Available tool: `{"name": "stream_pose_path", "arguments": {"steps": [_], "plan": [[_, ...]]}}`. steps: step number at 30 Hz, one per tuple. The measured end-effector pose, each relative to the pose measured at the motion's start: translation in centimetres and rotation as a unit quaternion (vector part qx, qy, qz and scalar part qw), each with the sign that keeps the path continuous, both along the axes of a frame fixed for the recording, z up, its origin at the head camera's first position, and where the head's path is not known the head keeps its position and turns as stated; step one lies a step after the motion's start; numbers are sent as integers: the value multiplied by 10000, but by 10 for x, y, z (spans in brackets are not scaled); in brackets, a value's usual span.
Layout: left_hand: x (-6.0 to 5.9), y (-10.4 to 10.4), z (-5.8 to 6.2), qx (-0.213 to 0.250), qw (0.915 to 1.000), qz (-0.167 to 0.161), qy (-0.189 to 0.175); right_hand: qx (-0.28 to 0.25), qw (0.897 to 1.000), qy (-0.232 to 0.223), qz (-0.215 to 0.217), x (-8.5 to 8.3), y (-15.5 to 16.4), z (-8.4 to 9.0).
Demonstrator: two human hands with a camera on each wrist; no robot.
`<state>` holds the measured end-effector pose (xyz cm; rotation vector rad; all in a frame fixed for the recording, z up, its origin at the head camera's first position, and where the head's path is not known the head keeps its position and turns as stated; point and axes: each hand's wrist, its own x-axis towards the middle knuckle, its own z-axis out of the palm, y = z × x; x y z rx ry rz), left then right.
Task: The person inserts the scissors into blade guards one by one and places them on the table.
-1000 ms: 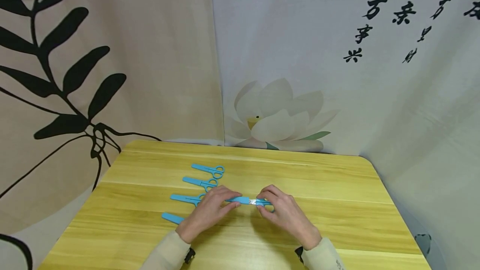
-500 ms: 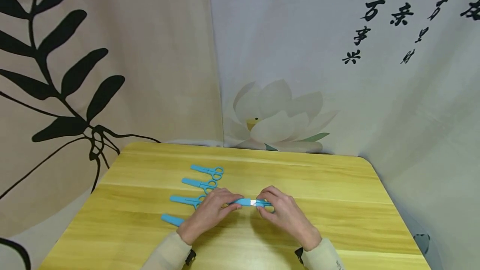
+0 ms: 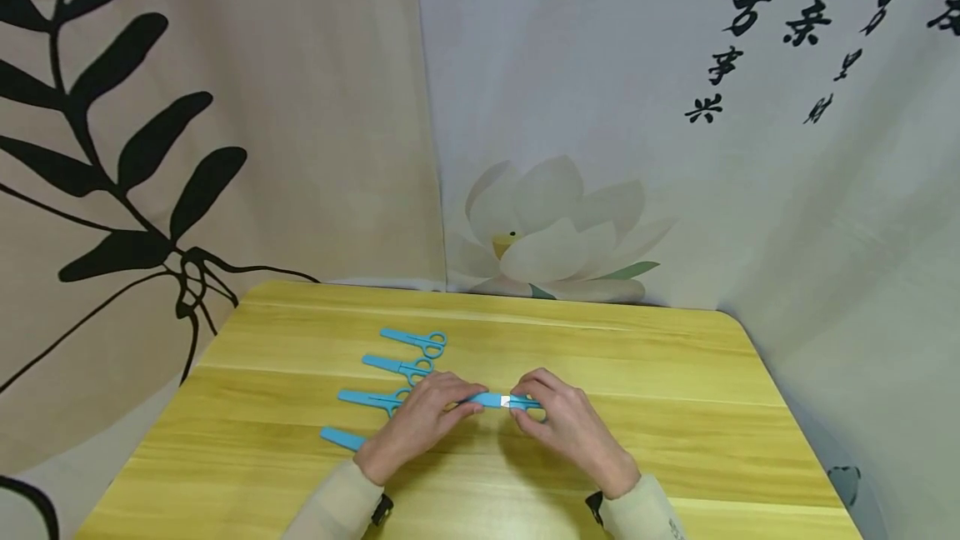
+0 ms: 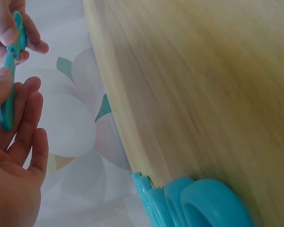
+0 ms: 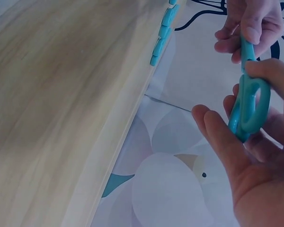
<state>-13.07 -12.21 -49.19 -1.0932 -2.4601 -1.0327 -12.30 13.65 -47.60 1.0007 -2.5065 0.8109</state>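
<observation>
1. Both hands meet over the middle of the desk [image 3: 637, 373], holding one pair of blue scissors [image 3: 501, 400] between them, just above the wood.
2. The left hand [image 3: 420, 423] has its fingers [image 4: 23, 118] pinched around the blue sheath end; the right hand [image 3: 566, 423] has its fingers [image 5: 217, 132] curled about the looped handle [image 5: 248, 106].
3. A short strip of bare metal shows between sheath and handle, so the cover sits partway along the blade; I cannot say whether it is going on or coming off.
4. To the left lie three more blue scissors in a row, all sheathed: the farthest [image 3: 415, 340], the next [image 3: 399, 367] and the third [image 3: 372, 397]. A further blue piece [image 3: 342, 438] pokes out beside the left wrist, mostly hidden.
5. My reading: this pair is midway, and the row looks already dealt with or waiting.
6. The desk is pale yellow wood with rounded corners.
7. Behind it hang cloth backdrops: a beige one with black leaves [image 3: 150, 140] and a grey one with a white lotus [image 3: 547, 232] and black calligraphy [image 3: 787, 23].
</observation>
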Motion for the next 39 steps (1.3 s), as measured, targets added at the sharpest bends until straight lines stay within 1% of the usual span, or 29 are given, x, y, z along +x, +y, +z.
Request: {"name": "stream_pose_path", "arguments": {"steps": [7,13,22,29,36,39], "plan": [[0,2,0,-40,10000,90,17,14,10000,11,-21,0,-2,1],[0,3,0,-76,9999,144,-3,35,10000,-79,-34,0,-4,1],[0,4,0,-76,9999,131,-2,43,9998,-176,-60,1,-6,1],[-1,4,0,-53,9999,125,70,89,9999,-130,-65,0,-8,2],[-1,5,0,-127,9998,118,-28,153,9996,-251,-47,0,-9,2],[-1,5,1,-259,9995,151,-38,159,9994,-309,-28,0,-9,0]]}}
